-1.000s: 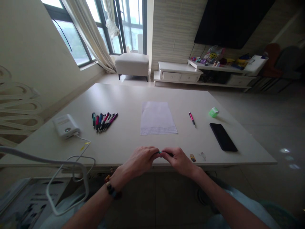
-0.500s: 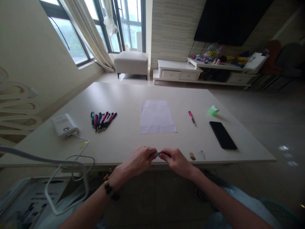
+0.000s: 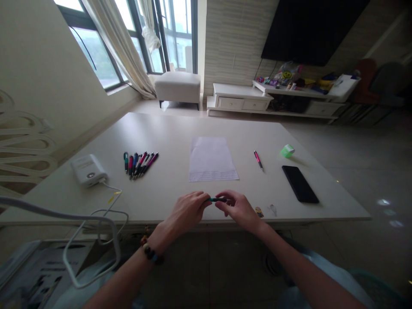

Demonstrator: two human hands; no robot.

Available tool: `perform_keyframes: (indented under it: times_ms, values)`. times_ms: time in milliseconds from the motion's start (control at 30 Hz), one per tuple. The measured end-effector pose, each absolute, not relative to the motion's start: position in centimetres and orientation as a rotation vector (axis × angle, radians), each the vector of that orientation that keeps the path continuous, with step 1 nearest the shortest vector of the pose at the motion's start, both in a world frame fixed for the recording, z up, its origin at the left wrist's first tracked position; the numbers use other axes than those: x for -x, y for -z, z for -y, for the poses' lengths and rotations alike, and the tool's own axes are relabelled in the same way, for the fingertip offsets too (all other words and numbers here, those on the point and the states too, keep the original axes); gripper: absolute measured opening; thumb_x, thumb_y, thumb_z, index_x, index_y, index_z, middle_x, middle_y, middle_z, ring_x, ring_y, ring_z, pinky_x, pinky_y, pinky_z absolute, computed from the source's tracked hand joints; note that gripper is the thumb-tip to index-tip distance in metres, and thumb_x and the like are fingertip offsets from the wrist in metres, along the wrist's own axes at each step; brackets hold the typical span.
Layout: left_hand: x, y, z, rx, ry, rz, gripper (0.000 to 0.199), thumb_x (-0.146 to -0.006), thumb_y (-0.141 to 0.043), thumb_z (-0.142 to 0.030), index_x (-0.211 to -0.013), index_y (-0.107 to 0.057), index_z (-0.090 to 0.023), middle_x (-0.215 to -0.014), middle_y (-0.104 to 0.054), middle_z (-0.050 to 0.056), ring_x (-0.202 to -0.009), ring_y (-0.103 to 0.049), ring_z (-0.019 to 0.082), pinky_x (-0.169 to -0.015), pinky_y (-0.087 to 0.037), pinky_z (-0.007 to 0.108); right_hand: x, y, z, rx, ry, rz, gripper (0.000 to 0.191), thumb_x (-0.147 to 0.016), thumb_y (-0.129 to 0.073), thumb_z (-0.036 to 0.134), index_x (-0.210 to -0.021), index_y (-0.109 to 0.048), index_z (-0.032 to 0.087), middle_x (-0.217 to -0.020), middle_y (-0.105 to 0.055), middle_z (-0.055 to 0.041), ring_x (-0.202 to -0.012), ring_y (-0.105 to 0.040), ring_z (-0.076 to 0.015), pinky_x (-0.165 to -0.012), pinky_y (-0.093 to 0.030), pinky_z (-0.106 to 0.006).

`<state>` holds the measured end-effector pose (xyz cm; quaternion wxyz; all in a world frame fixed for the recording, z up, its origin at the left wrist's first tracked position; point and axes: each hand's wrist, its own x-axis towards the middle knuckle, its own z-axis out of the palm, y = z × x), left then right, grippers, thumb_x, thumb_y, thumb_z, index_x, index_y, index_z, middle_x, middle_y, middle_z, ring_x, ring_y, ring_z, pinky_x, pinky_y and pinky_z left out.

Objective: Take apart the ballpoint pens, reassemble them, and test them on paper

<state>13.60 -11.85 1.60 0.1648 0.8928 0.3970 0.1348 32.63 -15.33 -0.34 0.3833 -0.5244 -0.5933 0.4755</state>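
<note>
A green and black pen (image 3: 219, 199) is held level between my two hands, just above the near edge of the table. My left hand (image 3: 188, 210) pinches its green end. Around its black end, the thumb and fingers of my right hand (image 3: 240, 210) curl loosely, and the dark grip shows between them. A sheet of white paper (image 3: 212, 159) with lines of print along its near edge lies beyond my hands. To the right of it rests a single pink and black pen (image 3: 258, 160).
Several pens (image 3: 140, 165) lie grouped at the left, near a white boxy device (image 3: 88, 170) with a cable. At the right are a black phone (image 3: 300, 183) and a small green container (image 3: 287, 150). A little cartoon figure (image 3: 259, 211) lies by the near edge.
Both hands have risen slightly with the pen. My right fingers have loosened and spread, so more of the pen's black part shows. Things on the table have not moved.
</note>
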Motion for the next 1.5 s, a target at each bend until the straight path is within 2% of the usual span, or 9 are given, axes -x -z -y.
perform_keyframes:
  times_ms: [100, 400, 700, 1067, 1167, 1267, 1333, 1400, 1500]
  values:
    - [-13.5, -1.4, 11.8, -2.570, -0.399, -1.145, 0.027, -0.094, -0.036, -0.033, -0.089, -0.060, -0.022, -0.081, -0.063, 0.003, -0.079, -0.058, 0.016, -0.065, -0.038, 0.025, -32.6, 0.6, 15.0, 1.313, -1.320, 1.481, 0.036, -0.081, -0.055, 0.050, -0.087, -0.062, 0.015, -0.061, -0.060, -0.0010, -0.045, -0.050, -0.0098, -0.043, -0.040, -0.022]
    - [-13.7, -1.3, 11.8, -2.633, -0.361, -1.126, 0.027, -0.094, -0.035, -0.033, -0.088, -0.058, -0.021, -0.081, -0.062, 0.003, -0.078, -0.057, 0.016, -0.064, -0.037, 0.025, -32.4, 0.2, 14.9, 1.254, -1.311, 1.423, 0.030, -0.078, -0.061, 0.045, -0.085, -0.058, 0.016, -0.072, -0.061, -0.0017, -0.052, -0.055, -0.0099, -0.046, -0.041, -0.021]
    - [-13.9, -0.9, 12.0, -2.643, -0.350, -1.136, 0.027, -0.095, -0.033, -0.033, -0.089, -0.057, -0.021, -0.082, -0.062, 0.002, -0.079, -0.057, 0.016, -0.066, -0.036, 0.025, -32.3, 0.5, 14.9, 1.256, -1.390, 1.381, 0.029, -0.081, -0.057, 0.045, -0.087, -0.055, 0.016, -0.068, -0.061, -0.0005, -0.046, -0.052, -0.0089, -0.040, -0.036, -0.020]
    - [-13.9, -0.5, 12.0, -2.625, -0.362, -1.138, 0.027, -0.096, -0.033, -0.033, -0.092, -0.056, -0.021, -0.084, -0.063, 0.002, -0.081, -0.057, 0.016, -0.068, -0.036, 0.026, -32.4, 0.6, 14.8, 1.264, -1.322, 1.403, 0.033, -0.078, -0.061, 0.045, -0.095, -0.059, 0.017, -0.071, -0.061, -0.0003, -0.049, -0.053, -0.0087, -0.045, -0.040, -0.021]
    - [-14.0, -0.5, 12.0, -2.634, -0.362, -1.129, 0.027, -0.096, -0.034, -0.032, -0.090, -0.057, -0.020, -0.083, -0.064, 0.003, -0.081, -0.057, 0.017, -0.070, -0.035, 0.028, -32.4, 0.6, 14.8, 1.279, -1.330, 1.429, 0.030, -0.081, -0.056, 0.045, -0.088, -0.061, 0.017, -0.064, -0.059, 0.0002, -0.047, -0.051, -0.0093, -0.045, -0.040, -0.022]
    - [-14.1, -0.5, 11.9, -2.644, -0.371, -1.130, 0.027, -0.096, -0.034, -0.031, -0.089, -0.057, -0.019, -0.082, -0.065, 0.003, -0.079, -0.057, 0.017, -0.073, -0.034, 0.030, -32.6, 0.5, 14.7, 1.278, -1.210, 1.441, 0.026, -0.076, -0.064, 0.040, -0.087, -0.061, 0.017, -0.075, -0.063, -0.0022, -0.059, -0.056, -0.0112, -0.053, -0.044, -0.023]
    - [-14.1, -0.5, 11.9, -2.657, -0.378, -1.119, 0.027, -0.096, -0.034, -0.031, -0.088, -0.057, -0.019, -0.080, -0.066, 0.003, -0.078, -0.056, 0.018, -0.074, -0.033, 0.032, -32.7, 0.5, 14.6, 1.268, -1.239, 1.432, 0.026, -0.081, -0.058, 0.042, -0.086, -0.060, 0.017, -0.070, -0.062, -0.0015, -0.054, -0.054, -0.0103, -0.050, -0.042, -0.023]
    - [-14.1, -0.4, 11.9, -2.656, -0.382, -1.095, 0.026, -0.095, -0.034, -0.031, -0.091, -0.056, -0.019, -0.080, -0.066, 0.004, -0.078, -0.057, 0.018, -0.074, -0.033, 0.032, -32.7, 0.4, 14.6, 1.260, -1.257, 1.430, 0.027, -0.084, -0.053, 0.043, -0.085, -0.060, 0.016, -0.064, -0.059, 0.0001, -0.049, -0.050, -0.0092, -0.047, -0.041, -0.022]
    - [-14.2, -0.2, 12.1, -2.590, -0.399, -1.053, 0.022, -0.095, -0.035, -0.027, -0.106, -0.053, -0.020, -0.084, -0.067, 0.004, -0.078, -0.059, 0.017, -0.074, -0.033, 0.031, -32.7, 0.3, 14.7, 1.245, -1.174, 1.431, 0.022, -0.079, -0.062, 0.037, -0.089, -0.060, 0.017, -0.074, -0.061, -0.0013, -0.060, -0.055, -0.0109, -0.054, -0.045, -0.023]
